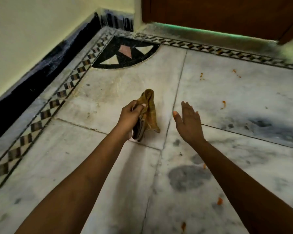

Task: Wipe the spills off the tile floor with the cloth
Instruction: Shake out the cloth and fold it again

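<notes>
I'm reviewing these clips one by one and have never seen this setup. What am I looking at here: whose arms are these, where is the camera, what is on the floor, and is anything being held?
There is no machine here: a person wears one wide-angle camera on the head, which looks forward and down, so both arms reach in from the bottom. The left hand grips a crumpled yellow-brown cloth above the floor, which is pale marble tile with a patterned border. The right hand is open and holds nothing. Small orange spills dot the tiles, mostly to the right. At the top are a wall and a wooden door.
</notes>
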`<state>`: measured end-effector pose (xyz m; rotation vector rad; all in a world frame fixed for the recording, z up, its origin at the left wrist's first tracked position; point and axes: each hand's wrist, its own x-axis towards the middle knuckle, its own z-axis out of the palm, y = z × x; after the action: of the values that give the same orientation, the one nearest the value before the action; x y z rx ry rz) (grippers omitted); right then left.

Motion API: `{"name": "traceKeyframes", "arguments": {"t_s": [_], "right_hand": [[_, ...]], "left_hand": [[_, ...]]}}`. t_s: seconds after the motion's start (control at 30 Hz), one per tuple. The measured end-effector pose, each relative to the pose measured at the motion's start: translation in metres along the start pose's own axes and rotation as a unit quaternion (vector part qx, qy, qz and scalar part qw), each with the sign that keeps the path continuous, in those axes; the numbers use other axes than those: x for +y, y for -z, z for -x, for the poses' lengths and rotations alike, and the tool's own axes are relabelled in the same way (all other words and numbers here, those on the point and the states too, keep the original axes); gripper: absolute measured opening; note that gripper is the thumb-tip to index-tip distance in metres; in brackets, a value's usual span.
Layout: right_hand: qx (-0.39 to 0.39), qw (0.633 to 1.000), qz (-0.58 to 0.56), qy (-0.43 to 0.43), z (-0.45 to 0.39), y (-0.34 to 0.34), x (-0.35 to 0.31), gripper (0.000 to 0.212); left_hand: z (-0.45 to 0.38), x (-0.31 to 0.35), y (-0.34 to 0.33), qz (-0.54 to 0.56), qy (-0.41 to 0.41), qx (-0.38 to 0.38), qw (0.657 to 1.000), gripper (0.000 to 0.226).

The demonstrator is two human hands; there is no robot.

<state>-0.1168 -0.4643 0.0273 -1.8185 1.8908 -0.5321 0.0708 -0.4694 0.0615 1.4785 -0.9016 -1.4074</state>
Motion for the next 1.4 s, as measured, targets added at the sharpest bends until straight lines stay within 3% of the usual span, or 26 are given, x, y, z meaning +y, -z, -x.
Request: {"name": "traceKeyframes", "arguments": {"t_s": [0.13,0.33,0.5,0.63,0.8,0.9,1.03,1.17,1.4], "right_hand": [[-0.012,0.98,-0.18,-0.079,0.041,0.057,-0.001,0.056],[0.013,0.97,-0.219,-0.101,0.094,0.134,0.021,0.053],[-0.002,0.972,-0.233,-0.014,0.127,0.154,0.036,0.05],[-0.01,0.958,-0.283,0.052,0.148,0.165,0.038,0.029],[0.014,0.943,-0.323,0.082,0.146,0.175,0.055,0.044],[-0.018,0.922,-0.378,0.085,0.14,0.185,0.061,0.042],[-0.025,0.902,-0.421,0.093,0.134,0.209,0.061,0.024],[0.003,0.879,-0.475,0.048,0.123,0.244,0.055,0.019],[-0.005,0.876,-0.477,-0.071,0.098,0.289,0.03,0.02]], "left_hand": [[0.03,0.029,-0.051,0.071,0.037,-0.048,0.996,0.006],[0.077,0.063,-0.125,0.093,0.088,-0.123,0.984,0.023],[0.107,0.058,-0.158,0.126,0.157,-0.162,0.966,0.033],[0.118,0.059,-0.176,0.143,0.167,-0.173,0.96,0.049],[0.132,0.066,-0.191,0.089,0.116,-0.243,0.959,0.058],[0.14,0.075,-0.192,0.036,0.087,-0.264,0.96,0.058],[0.153,0.099,-0.204,0.014,0.076,-0.257,0.963,0.041],[0.155,0.128,-0.218,-0.003,0.079,-0.248,0.965,0.06],[0.145,0.154,-0.223,-0.106,0.091,-0.087,0.986,0.022]]}}
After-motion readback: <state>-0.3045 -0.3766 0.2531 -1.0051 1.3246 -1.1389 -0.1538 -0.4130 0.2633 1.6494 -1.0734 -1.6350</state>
